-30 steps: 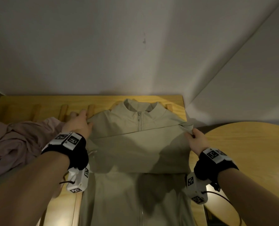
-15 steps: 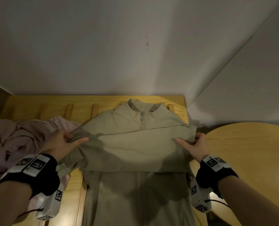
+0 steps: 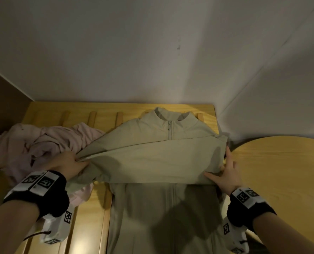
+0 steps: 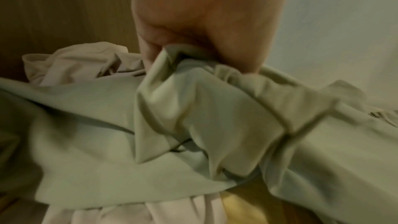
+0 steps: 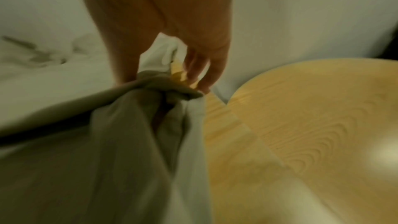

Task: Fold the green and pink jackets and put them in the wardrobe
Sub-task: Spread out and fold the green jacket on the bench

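The pale green jacket (image 3: 152,158) lies zipper-up on a slatted wooden bench (image 3: 90,217), collar toward the wall, with a sleeve folded across the chest. My left hand (image 3: 70,164) grips a bunch of its fabric (image 4: 193,91) at the left side. My right hand (image 3: 225,171) holds the jacket's right edge, with the thumb pressed on top of the cloth and the fingers around the edge (image 5: 172,91). The pink jacket (image 3: 37,143) lies crumpled on the bench to the left, partly under the green one (image 4: 71,64).
A white wall (image 3: 152,52) runs right behind the bench. A round wooden table (image 3: 280,171) stands close on the right, touching the bench corner. A brown panel (image 3: 2,99) closes off the far left.
My left hand has moved from the jacket's left shoulder down and outward, pulling the fabric to the left over the pink jacket. My right hand slid slightly lower along the right edge.
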A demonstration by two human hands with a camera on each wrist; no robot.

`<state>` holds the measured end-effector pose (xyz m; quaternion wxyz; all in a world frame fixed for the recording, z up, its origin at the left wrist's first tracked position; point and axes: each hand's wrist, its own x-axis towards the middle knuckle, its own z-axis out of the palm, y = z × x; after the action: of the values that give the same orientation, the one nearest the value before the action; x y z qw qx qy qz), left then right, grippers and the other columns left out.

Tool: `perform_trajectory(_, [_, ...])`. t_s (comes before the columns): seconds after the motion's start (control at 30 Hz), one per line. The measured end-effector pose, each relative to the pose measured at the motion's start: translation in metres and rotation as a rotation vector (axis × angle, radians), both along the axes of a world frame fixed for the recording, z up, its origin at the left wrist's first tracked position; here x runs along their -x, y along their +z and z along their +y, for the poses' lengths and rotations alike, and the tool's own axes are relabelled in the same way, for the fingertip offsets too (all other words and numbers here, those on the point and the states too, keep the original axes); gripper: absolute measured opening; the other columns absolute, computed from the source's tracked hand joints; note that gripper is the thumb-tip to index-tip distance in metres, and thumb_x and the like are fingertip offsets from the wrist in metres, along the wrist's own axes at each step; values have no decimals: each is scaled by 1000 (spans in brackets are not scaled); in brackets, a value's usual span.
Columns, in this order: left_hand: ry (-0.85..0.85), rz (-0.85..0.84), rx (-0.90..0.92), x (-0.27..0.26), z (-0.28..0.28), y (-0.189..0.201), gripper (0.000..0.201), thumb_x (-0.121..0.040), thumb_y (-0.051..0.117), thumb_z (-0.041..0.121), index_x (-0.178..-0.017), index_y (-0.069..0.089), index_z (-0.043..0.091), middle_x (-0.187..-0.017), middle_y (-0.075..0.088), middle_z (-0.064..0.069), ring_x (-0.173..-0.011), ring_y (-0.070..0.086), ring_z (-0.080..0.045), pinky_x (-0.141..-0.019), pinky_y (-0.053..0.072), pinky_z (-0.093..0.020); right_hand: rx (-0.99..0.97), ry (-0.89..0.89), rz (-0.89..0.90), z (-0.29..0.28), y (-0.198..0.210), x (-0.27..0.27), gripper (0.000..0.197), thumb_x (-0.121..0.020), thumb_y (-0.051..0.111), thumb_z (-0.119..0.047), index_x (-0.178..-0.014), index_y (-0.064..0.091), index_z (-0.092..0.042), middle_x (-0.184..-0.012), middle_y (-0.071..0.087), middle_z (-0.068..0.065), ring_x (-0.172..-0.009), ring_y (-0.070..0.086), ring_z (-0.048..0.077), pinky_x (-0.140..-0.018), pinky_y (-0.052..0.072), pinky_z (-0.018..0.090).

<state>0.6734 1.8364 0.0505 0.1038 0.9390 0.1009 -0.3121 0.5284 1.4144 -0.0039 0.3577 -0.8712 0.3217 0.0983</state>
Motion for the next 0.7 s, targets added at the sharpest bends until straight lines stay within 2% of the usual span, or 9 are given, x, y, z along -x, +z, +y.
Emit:
perform_trajectory(0.1, [50,32,99,2,6,2,39,-90,55,39,-115,62,9,-121,60,-16,-107,54,-30,-84,40,-32,304,120,20,24,6,0,83,-75,71,-24,-143,23,-32,-132,34,13,-123,35,34,-104,32,44])
perform_trajectory(0.13, [59,27,132,2,8,3,37,-91,54,37,-115,61,9,-124,58,-15,-108,54,-30,-84,39,-32,344,189,17,34,7,-1,70,-79,65,-22,-139,31,-32,-131,34,10,-125,33,32,-105,30,43])
perform_trajectory(0.2, [39,14,178,0,9,9,23,-94,52,33,-102,62,14,-118,61,-14,-97,53,-25,-78,36,-30,360,355,40,54,7,-4,49,-85,54,-23,-132,41,-31,-131,35,3,-127,28,25,-106,24,40])
perform_trajectory(0.27, [-25,22,197,-3,10,15,18,-96,47,30,-95,60,19,-118,62,-12,-99,54,-24,-78,35,-28,335,485,46,74,5,-6,43,-89,48,-27,-131,46,-34,-134,38,-4,-129,25,20,-105,18,35])
perform_trajectory(0.37, [-74,18,210,-9,8,21,28,-97,44,29,-110,61,11,-125,59,-14,-115,52,-28,-86,35,-28,234,586,22,106,1,-11,44,-92,44,-28,-135,42,-37,-141,35,-10,-133,23,15,-104,18,29])
perform_trajectory(0.5, [-122,13,196,-13,-5,22,27,-96,45,25,-118,56,15,-129,56,-11,-116,52,-28,-96,40,-33,64,714,4,151,3,-21,51,-91,45,-27,-140,35,-37,-148,31,-11,-135,30,16,-108,25,28])
perform_trajectory(0.6, [-55,57,298,-9,-23,21,41,-95,46,22,-136,43,18,-136,50,-10,-117,52,-28,-98,43,-35,-264,718,9,184,12,-29,59,-92,47,-39,-143,18,-46,-150,34,-5,-132,40,19,-107,31,25])
perform_trajectory(0.63, [0,70,377,-5,-31,20,43,-96,45,20,-138,39,18,-132,53,-12,-112,55,-29,-93,48,-37,-370,699,7,192,15,-31,62,-91,47,-46,-141,10,-54,-150,33,-7,-131,41,17,-105,32,24])
perform_trajectory(0.7, [166,95,572,5,-48,23,43,-98,42,17,-140,36,19,-111,61,-16,-82,63,-29,-62,55,-32,-460,697,-32,206,22,-34,67,-86,47,-58,-134,0,-65,-151,31,-10,-130,43,15,-104,35,27])
